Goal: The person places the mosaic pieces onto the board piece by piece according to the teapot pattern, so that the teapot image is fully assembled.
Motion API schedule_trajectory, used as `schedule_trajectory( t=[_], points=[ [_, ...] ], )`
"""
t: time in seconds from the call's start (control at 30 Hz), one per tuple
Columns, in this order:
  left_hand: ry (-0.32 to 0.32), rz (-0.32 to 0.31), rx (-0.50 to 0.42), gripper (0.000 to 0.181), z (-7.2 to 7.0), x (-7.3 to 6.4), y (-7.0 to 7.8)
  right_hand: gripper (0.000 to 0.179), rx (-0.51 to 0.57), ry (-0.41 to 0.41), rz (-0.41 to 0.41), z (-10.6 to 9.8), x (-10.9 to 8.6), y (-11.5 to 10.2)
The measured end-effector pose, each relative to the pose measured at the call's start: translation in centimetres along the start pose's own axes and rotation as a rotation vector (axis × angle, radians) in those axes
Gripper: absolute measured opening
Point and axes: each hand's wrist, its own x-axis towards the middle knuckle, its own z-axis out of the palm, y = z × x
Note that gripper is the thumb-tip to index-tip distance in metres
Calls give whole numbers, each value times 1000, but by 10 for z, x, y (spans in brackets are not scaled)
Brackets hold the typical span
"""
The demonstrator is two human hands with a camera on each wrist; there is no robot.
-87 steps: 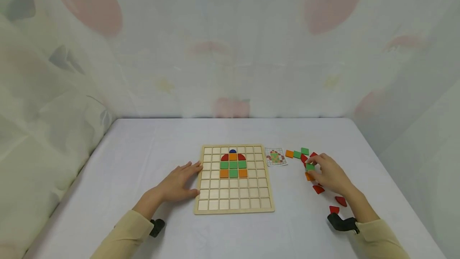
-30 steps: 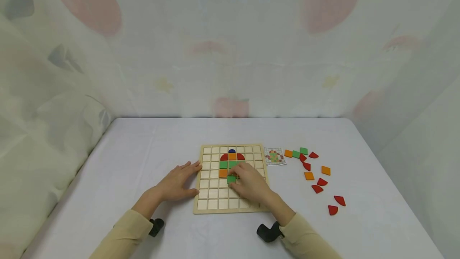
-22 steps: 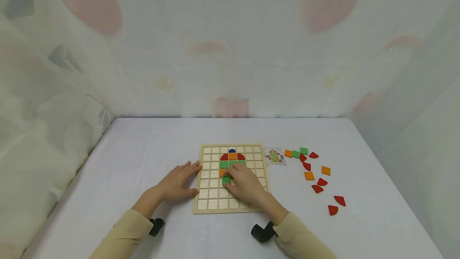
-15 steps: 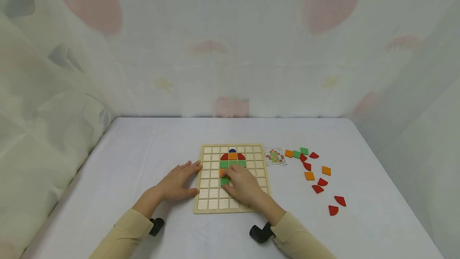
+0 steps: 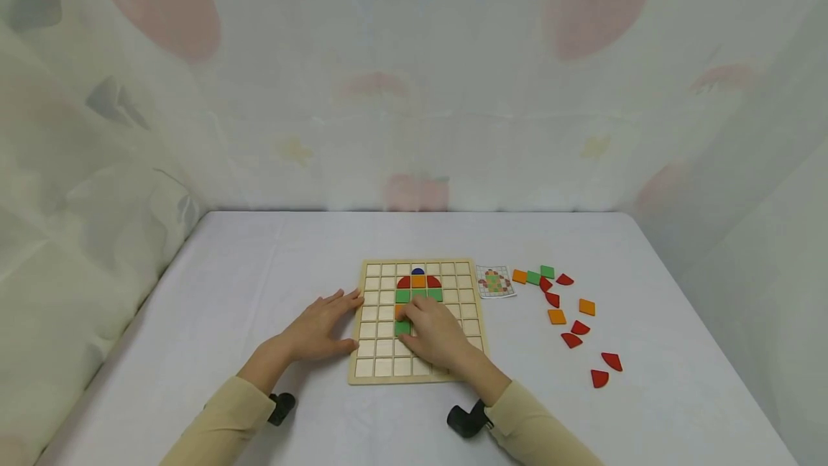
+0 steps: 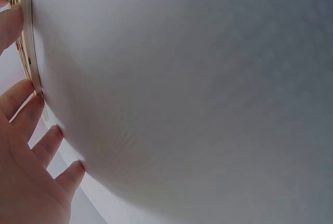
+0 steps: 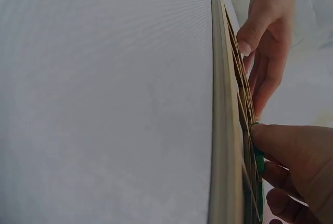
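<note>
Left hand (image 5: 323,328): beside the board (image 5: 384,348), back of the hand upward, fingers straight and spread apart; the thumb and the nearest fingertips touch the board's left edge.
Right hand (image 5: 436,333): over the lower middle of the board, thumb and fingertips clamped on a green tile (image 5: 402,329).
Green tile: at the third column from the left, fifth row from the top, just below an orange square (image 5: 398,310) that the fingers partly cover (whether the tile sits flat in its cell, I cannot tell).
Board: pale wood, divided into square cells, lying flat on the white tablecloth (image 5: 304,247).
Pattern on the board: a blue half-round (image 5: 417,272) at the top; under it an orange tile (image 5: 418,282) between two red quarter-rounds (image 5: 404,282); then a row of three green squares (image 5: 402,296), the middle one partly behind the right hand.
Picture card (image 5: 496,282): on the cloth just beside the board's upper right edge, printed with a grid and a coloured figure.
Loose pieces: scattered right of the card, seven red wedges (image 5: 599,378), three orange squares (image 5: 586,306) and two green ones (image 5: 547,272); some touch or nearly touch near the card, others lie apart.
Wrists: a black device (image 5: 468,420) shows at each, by the cuffs of tan sleeves (image 5: 537,426).
Backdrop: a pale curtain (image 5: 414,135) with faded reddish shapes, behind the table.
</note>
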Motion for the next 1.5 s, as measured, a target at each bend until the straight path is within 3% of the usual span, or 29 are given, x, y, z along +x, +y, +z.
schedule_trajectory(
  t=[0.87,1.13,1.5],
  points=[
    [1,-5,-2,70,1,0,-1,22,5,-14,7,-2,1,-1],
    [-1,-3,8,71,3,1,-3,18,65,-2,58,-21,-7,6],
    [-6,-6,17,71,1,0,-4,19,142,63,56,-59,-32,44]
  ],
)
